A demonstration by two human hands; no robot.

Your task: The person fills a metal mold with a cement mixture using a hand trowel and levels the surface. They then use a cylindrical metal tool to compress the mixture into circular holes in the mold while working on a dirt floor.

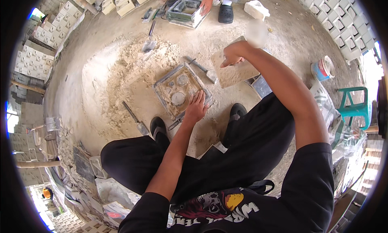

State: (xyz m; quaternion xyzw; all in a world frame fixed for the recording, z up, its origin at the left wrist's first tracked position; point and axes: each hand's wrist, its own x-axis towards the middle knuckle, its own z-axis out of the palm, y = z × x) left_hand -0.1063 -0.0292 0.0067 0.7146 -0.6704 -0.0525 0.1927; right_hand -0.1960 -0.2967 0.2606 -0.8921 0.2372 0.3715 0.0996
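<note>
Between my feet lies a square dark frame (165, 99) filled with pale, sandy material. Several round shapes are set in it, among them a large pale disc (178, 98). My left hand (196, 107) rests on the frame's near right side, fingers stretched out flat. My right hand (235, 54) is closed, fingers curled, over the upper part of a dusty flat board (236, 74) right of the frame. Whatever the fingers hold, if anything, is hidden. A trowel (211, 74) lies between frame and board, and another trowel (140, 126) lies near my left foot.
Heaped pale sand (109, 83) spreads left of the frame, with a flat-bladed tool (149, 45) on it. At the far side another person's hand (207, 5) touches a second frame (182, 22). A bucket (323, 68) and a green stool (356, 106) stand at right. Patterned blocks (343, 25) are stacked behind.
</note>
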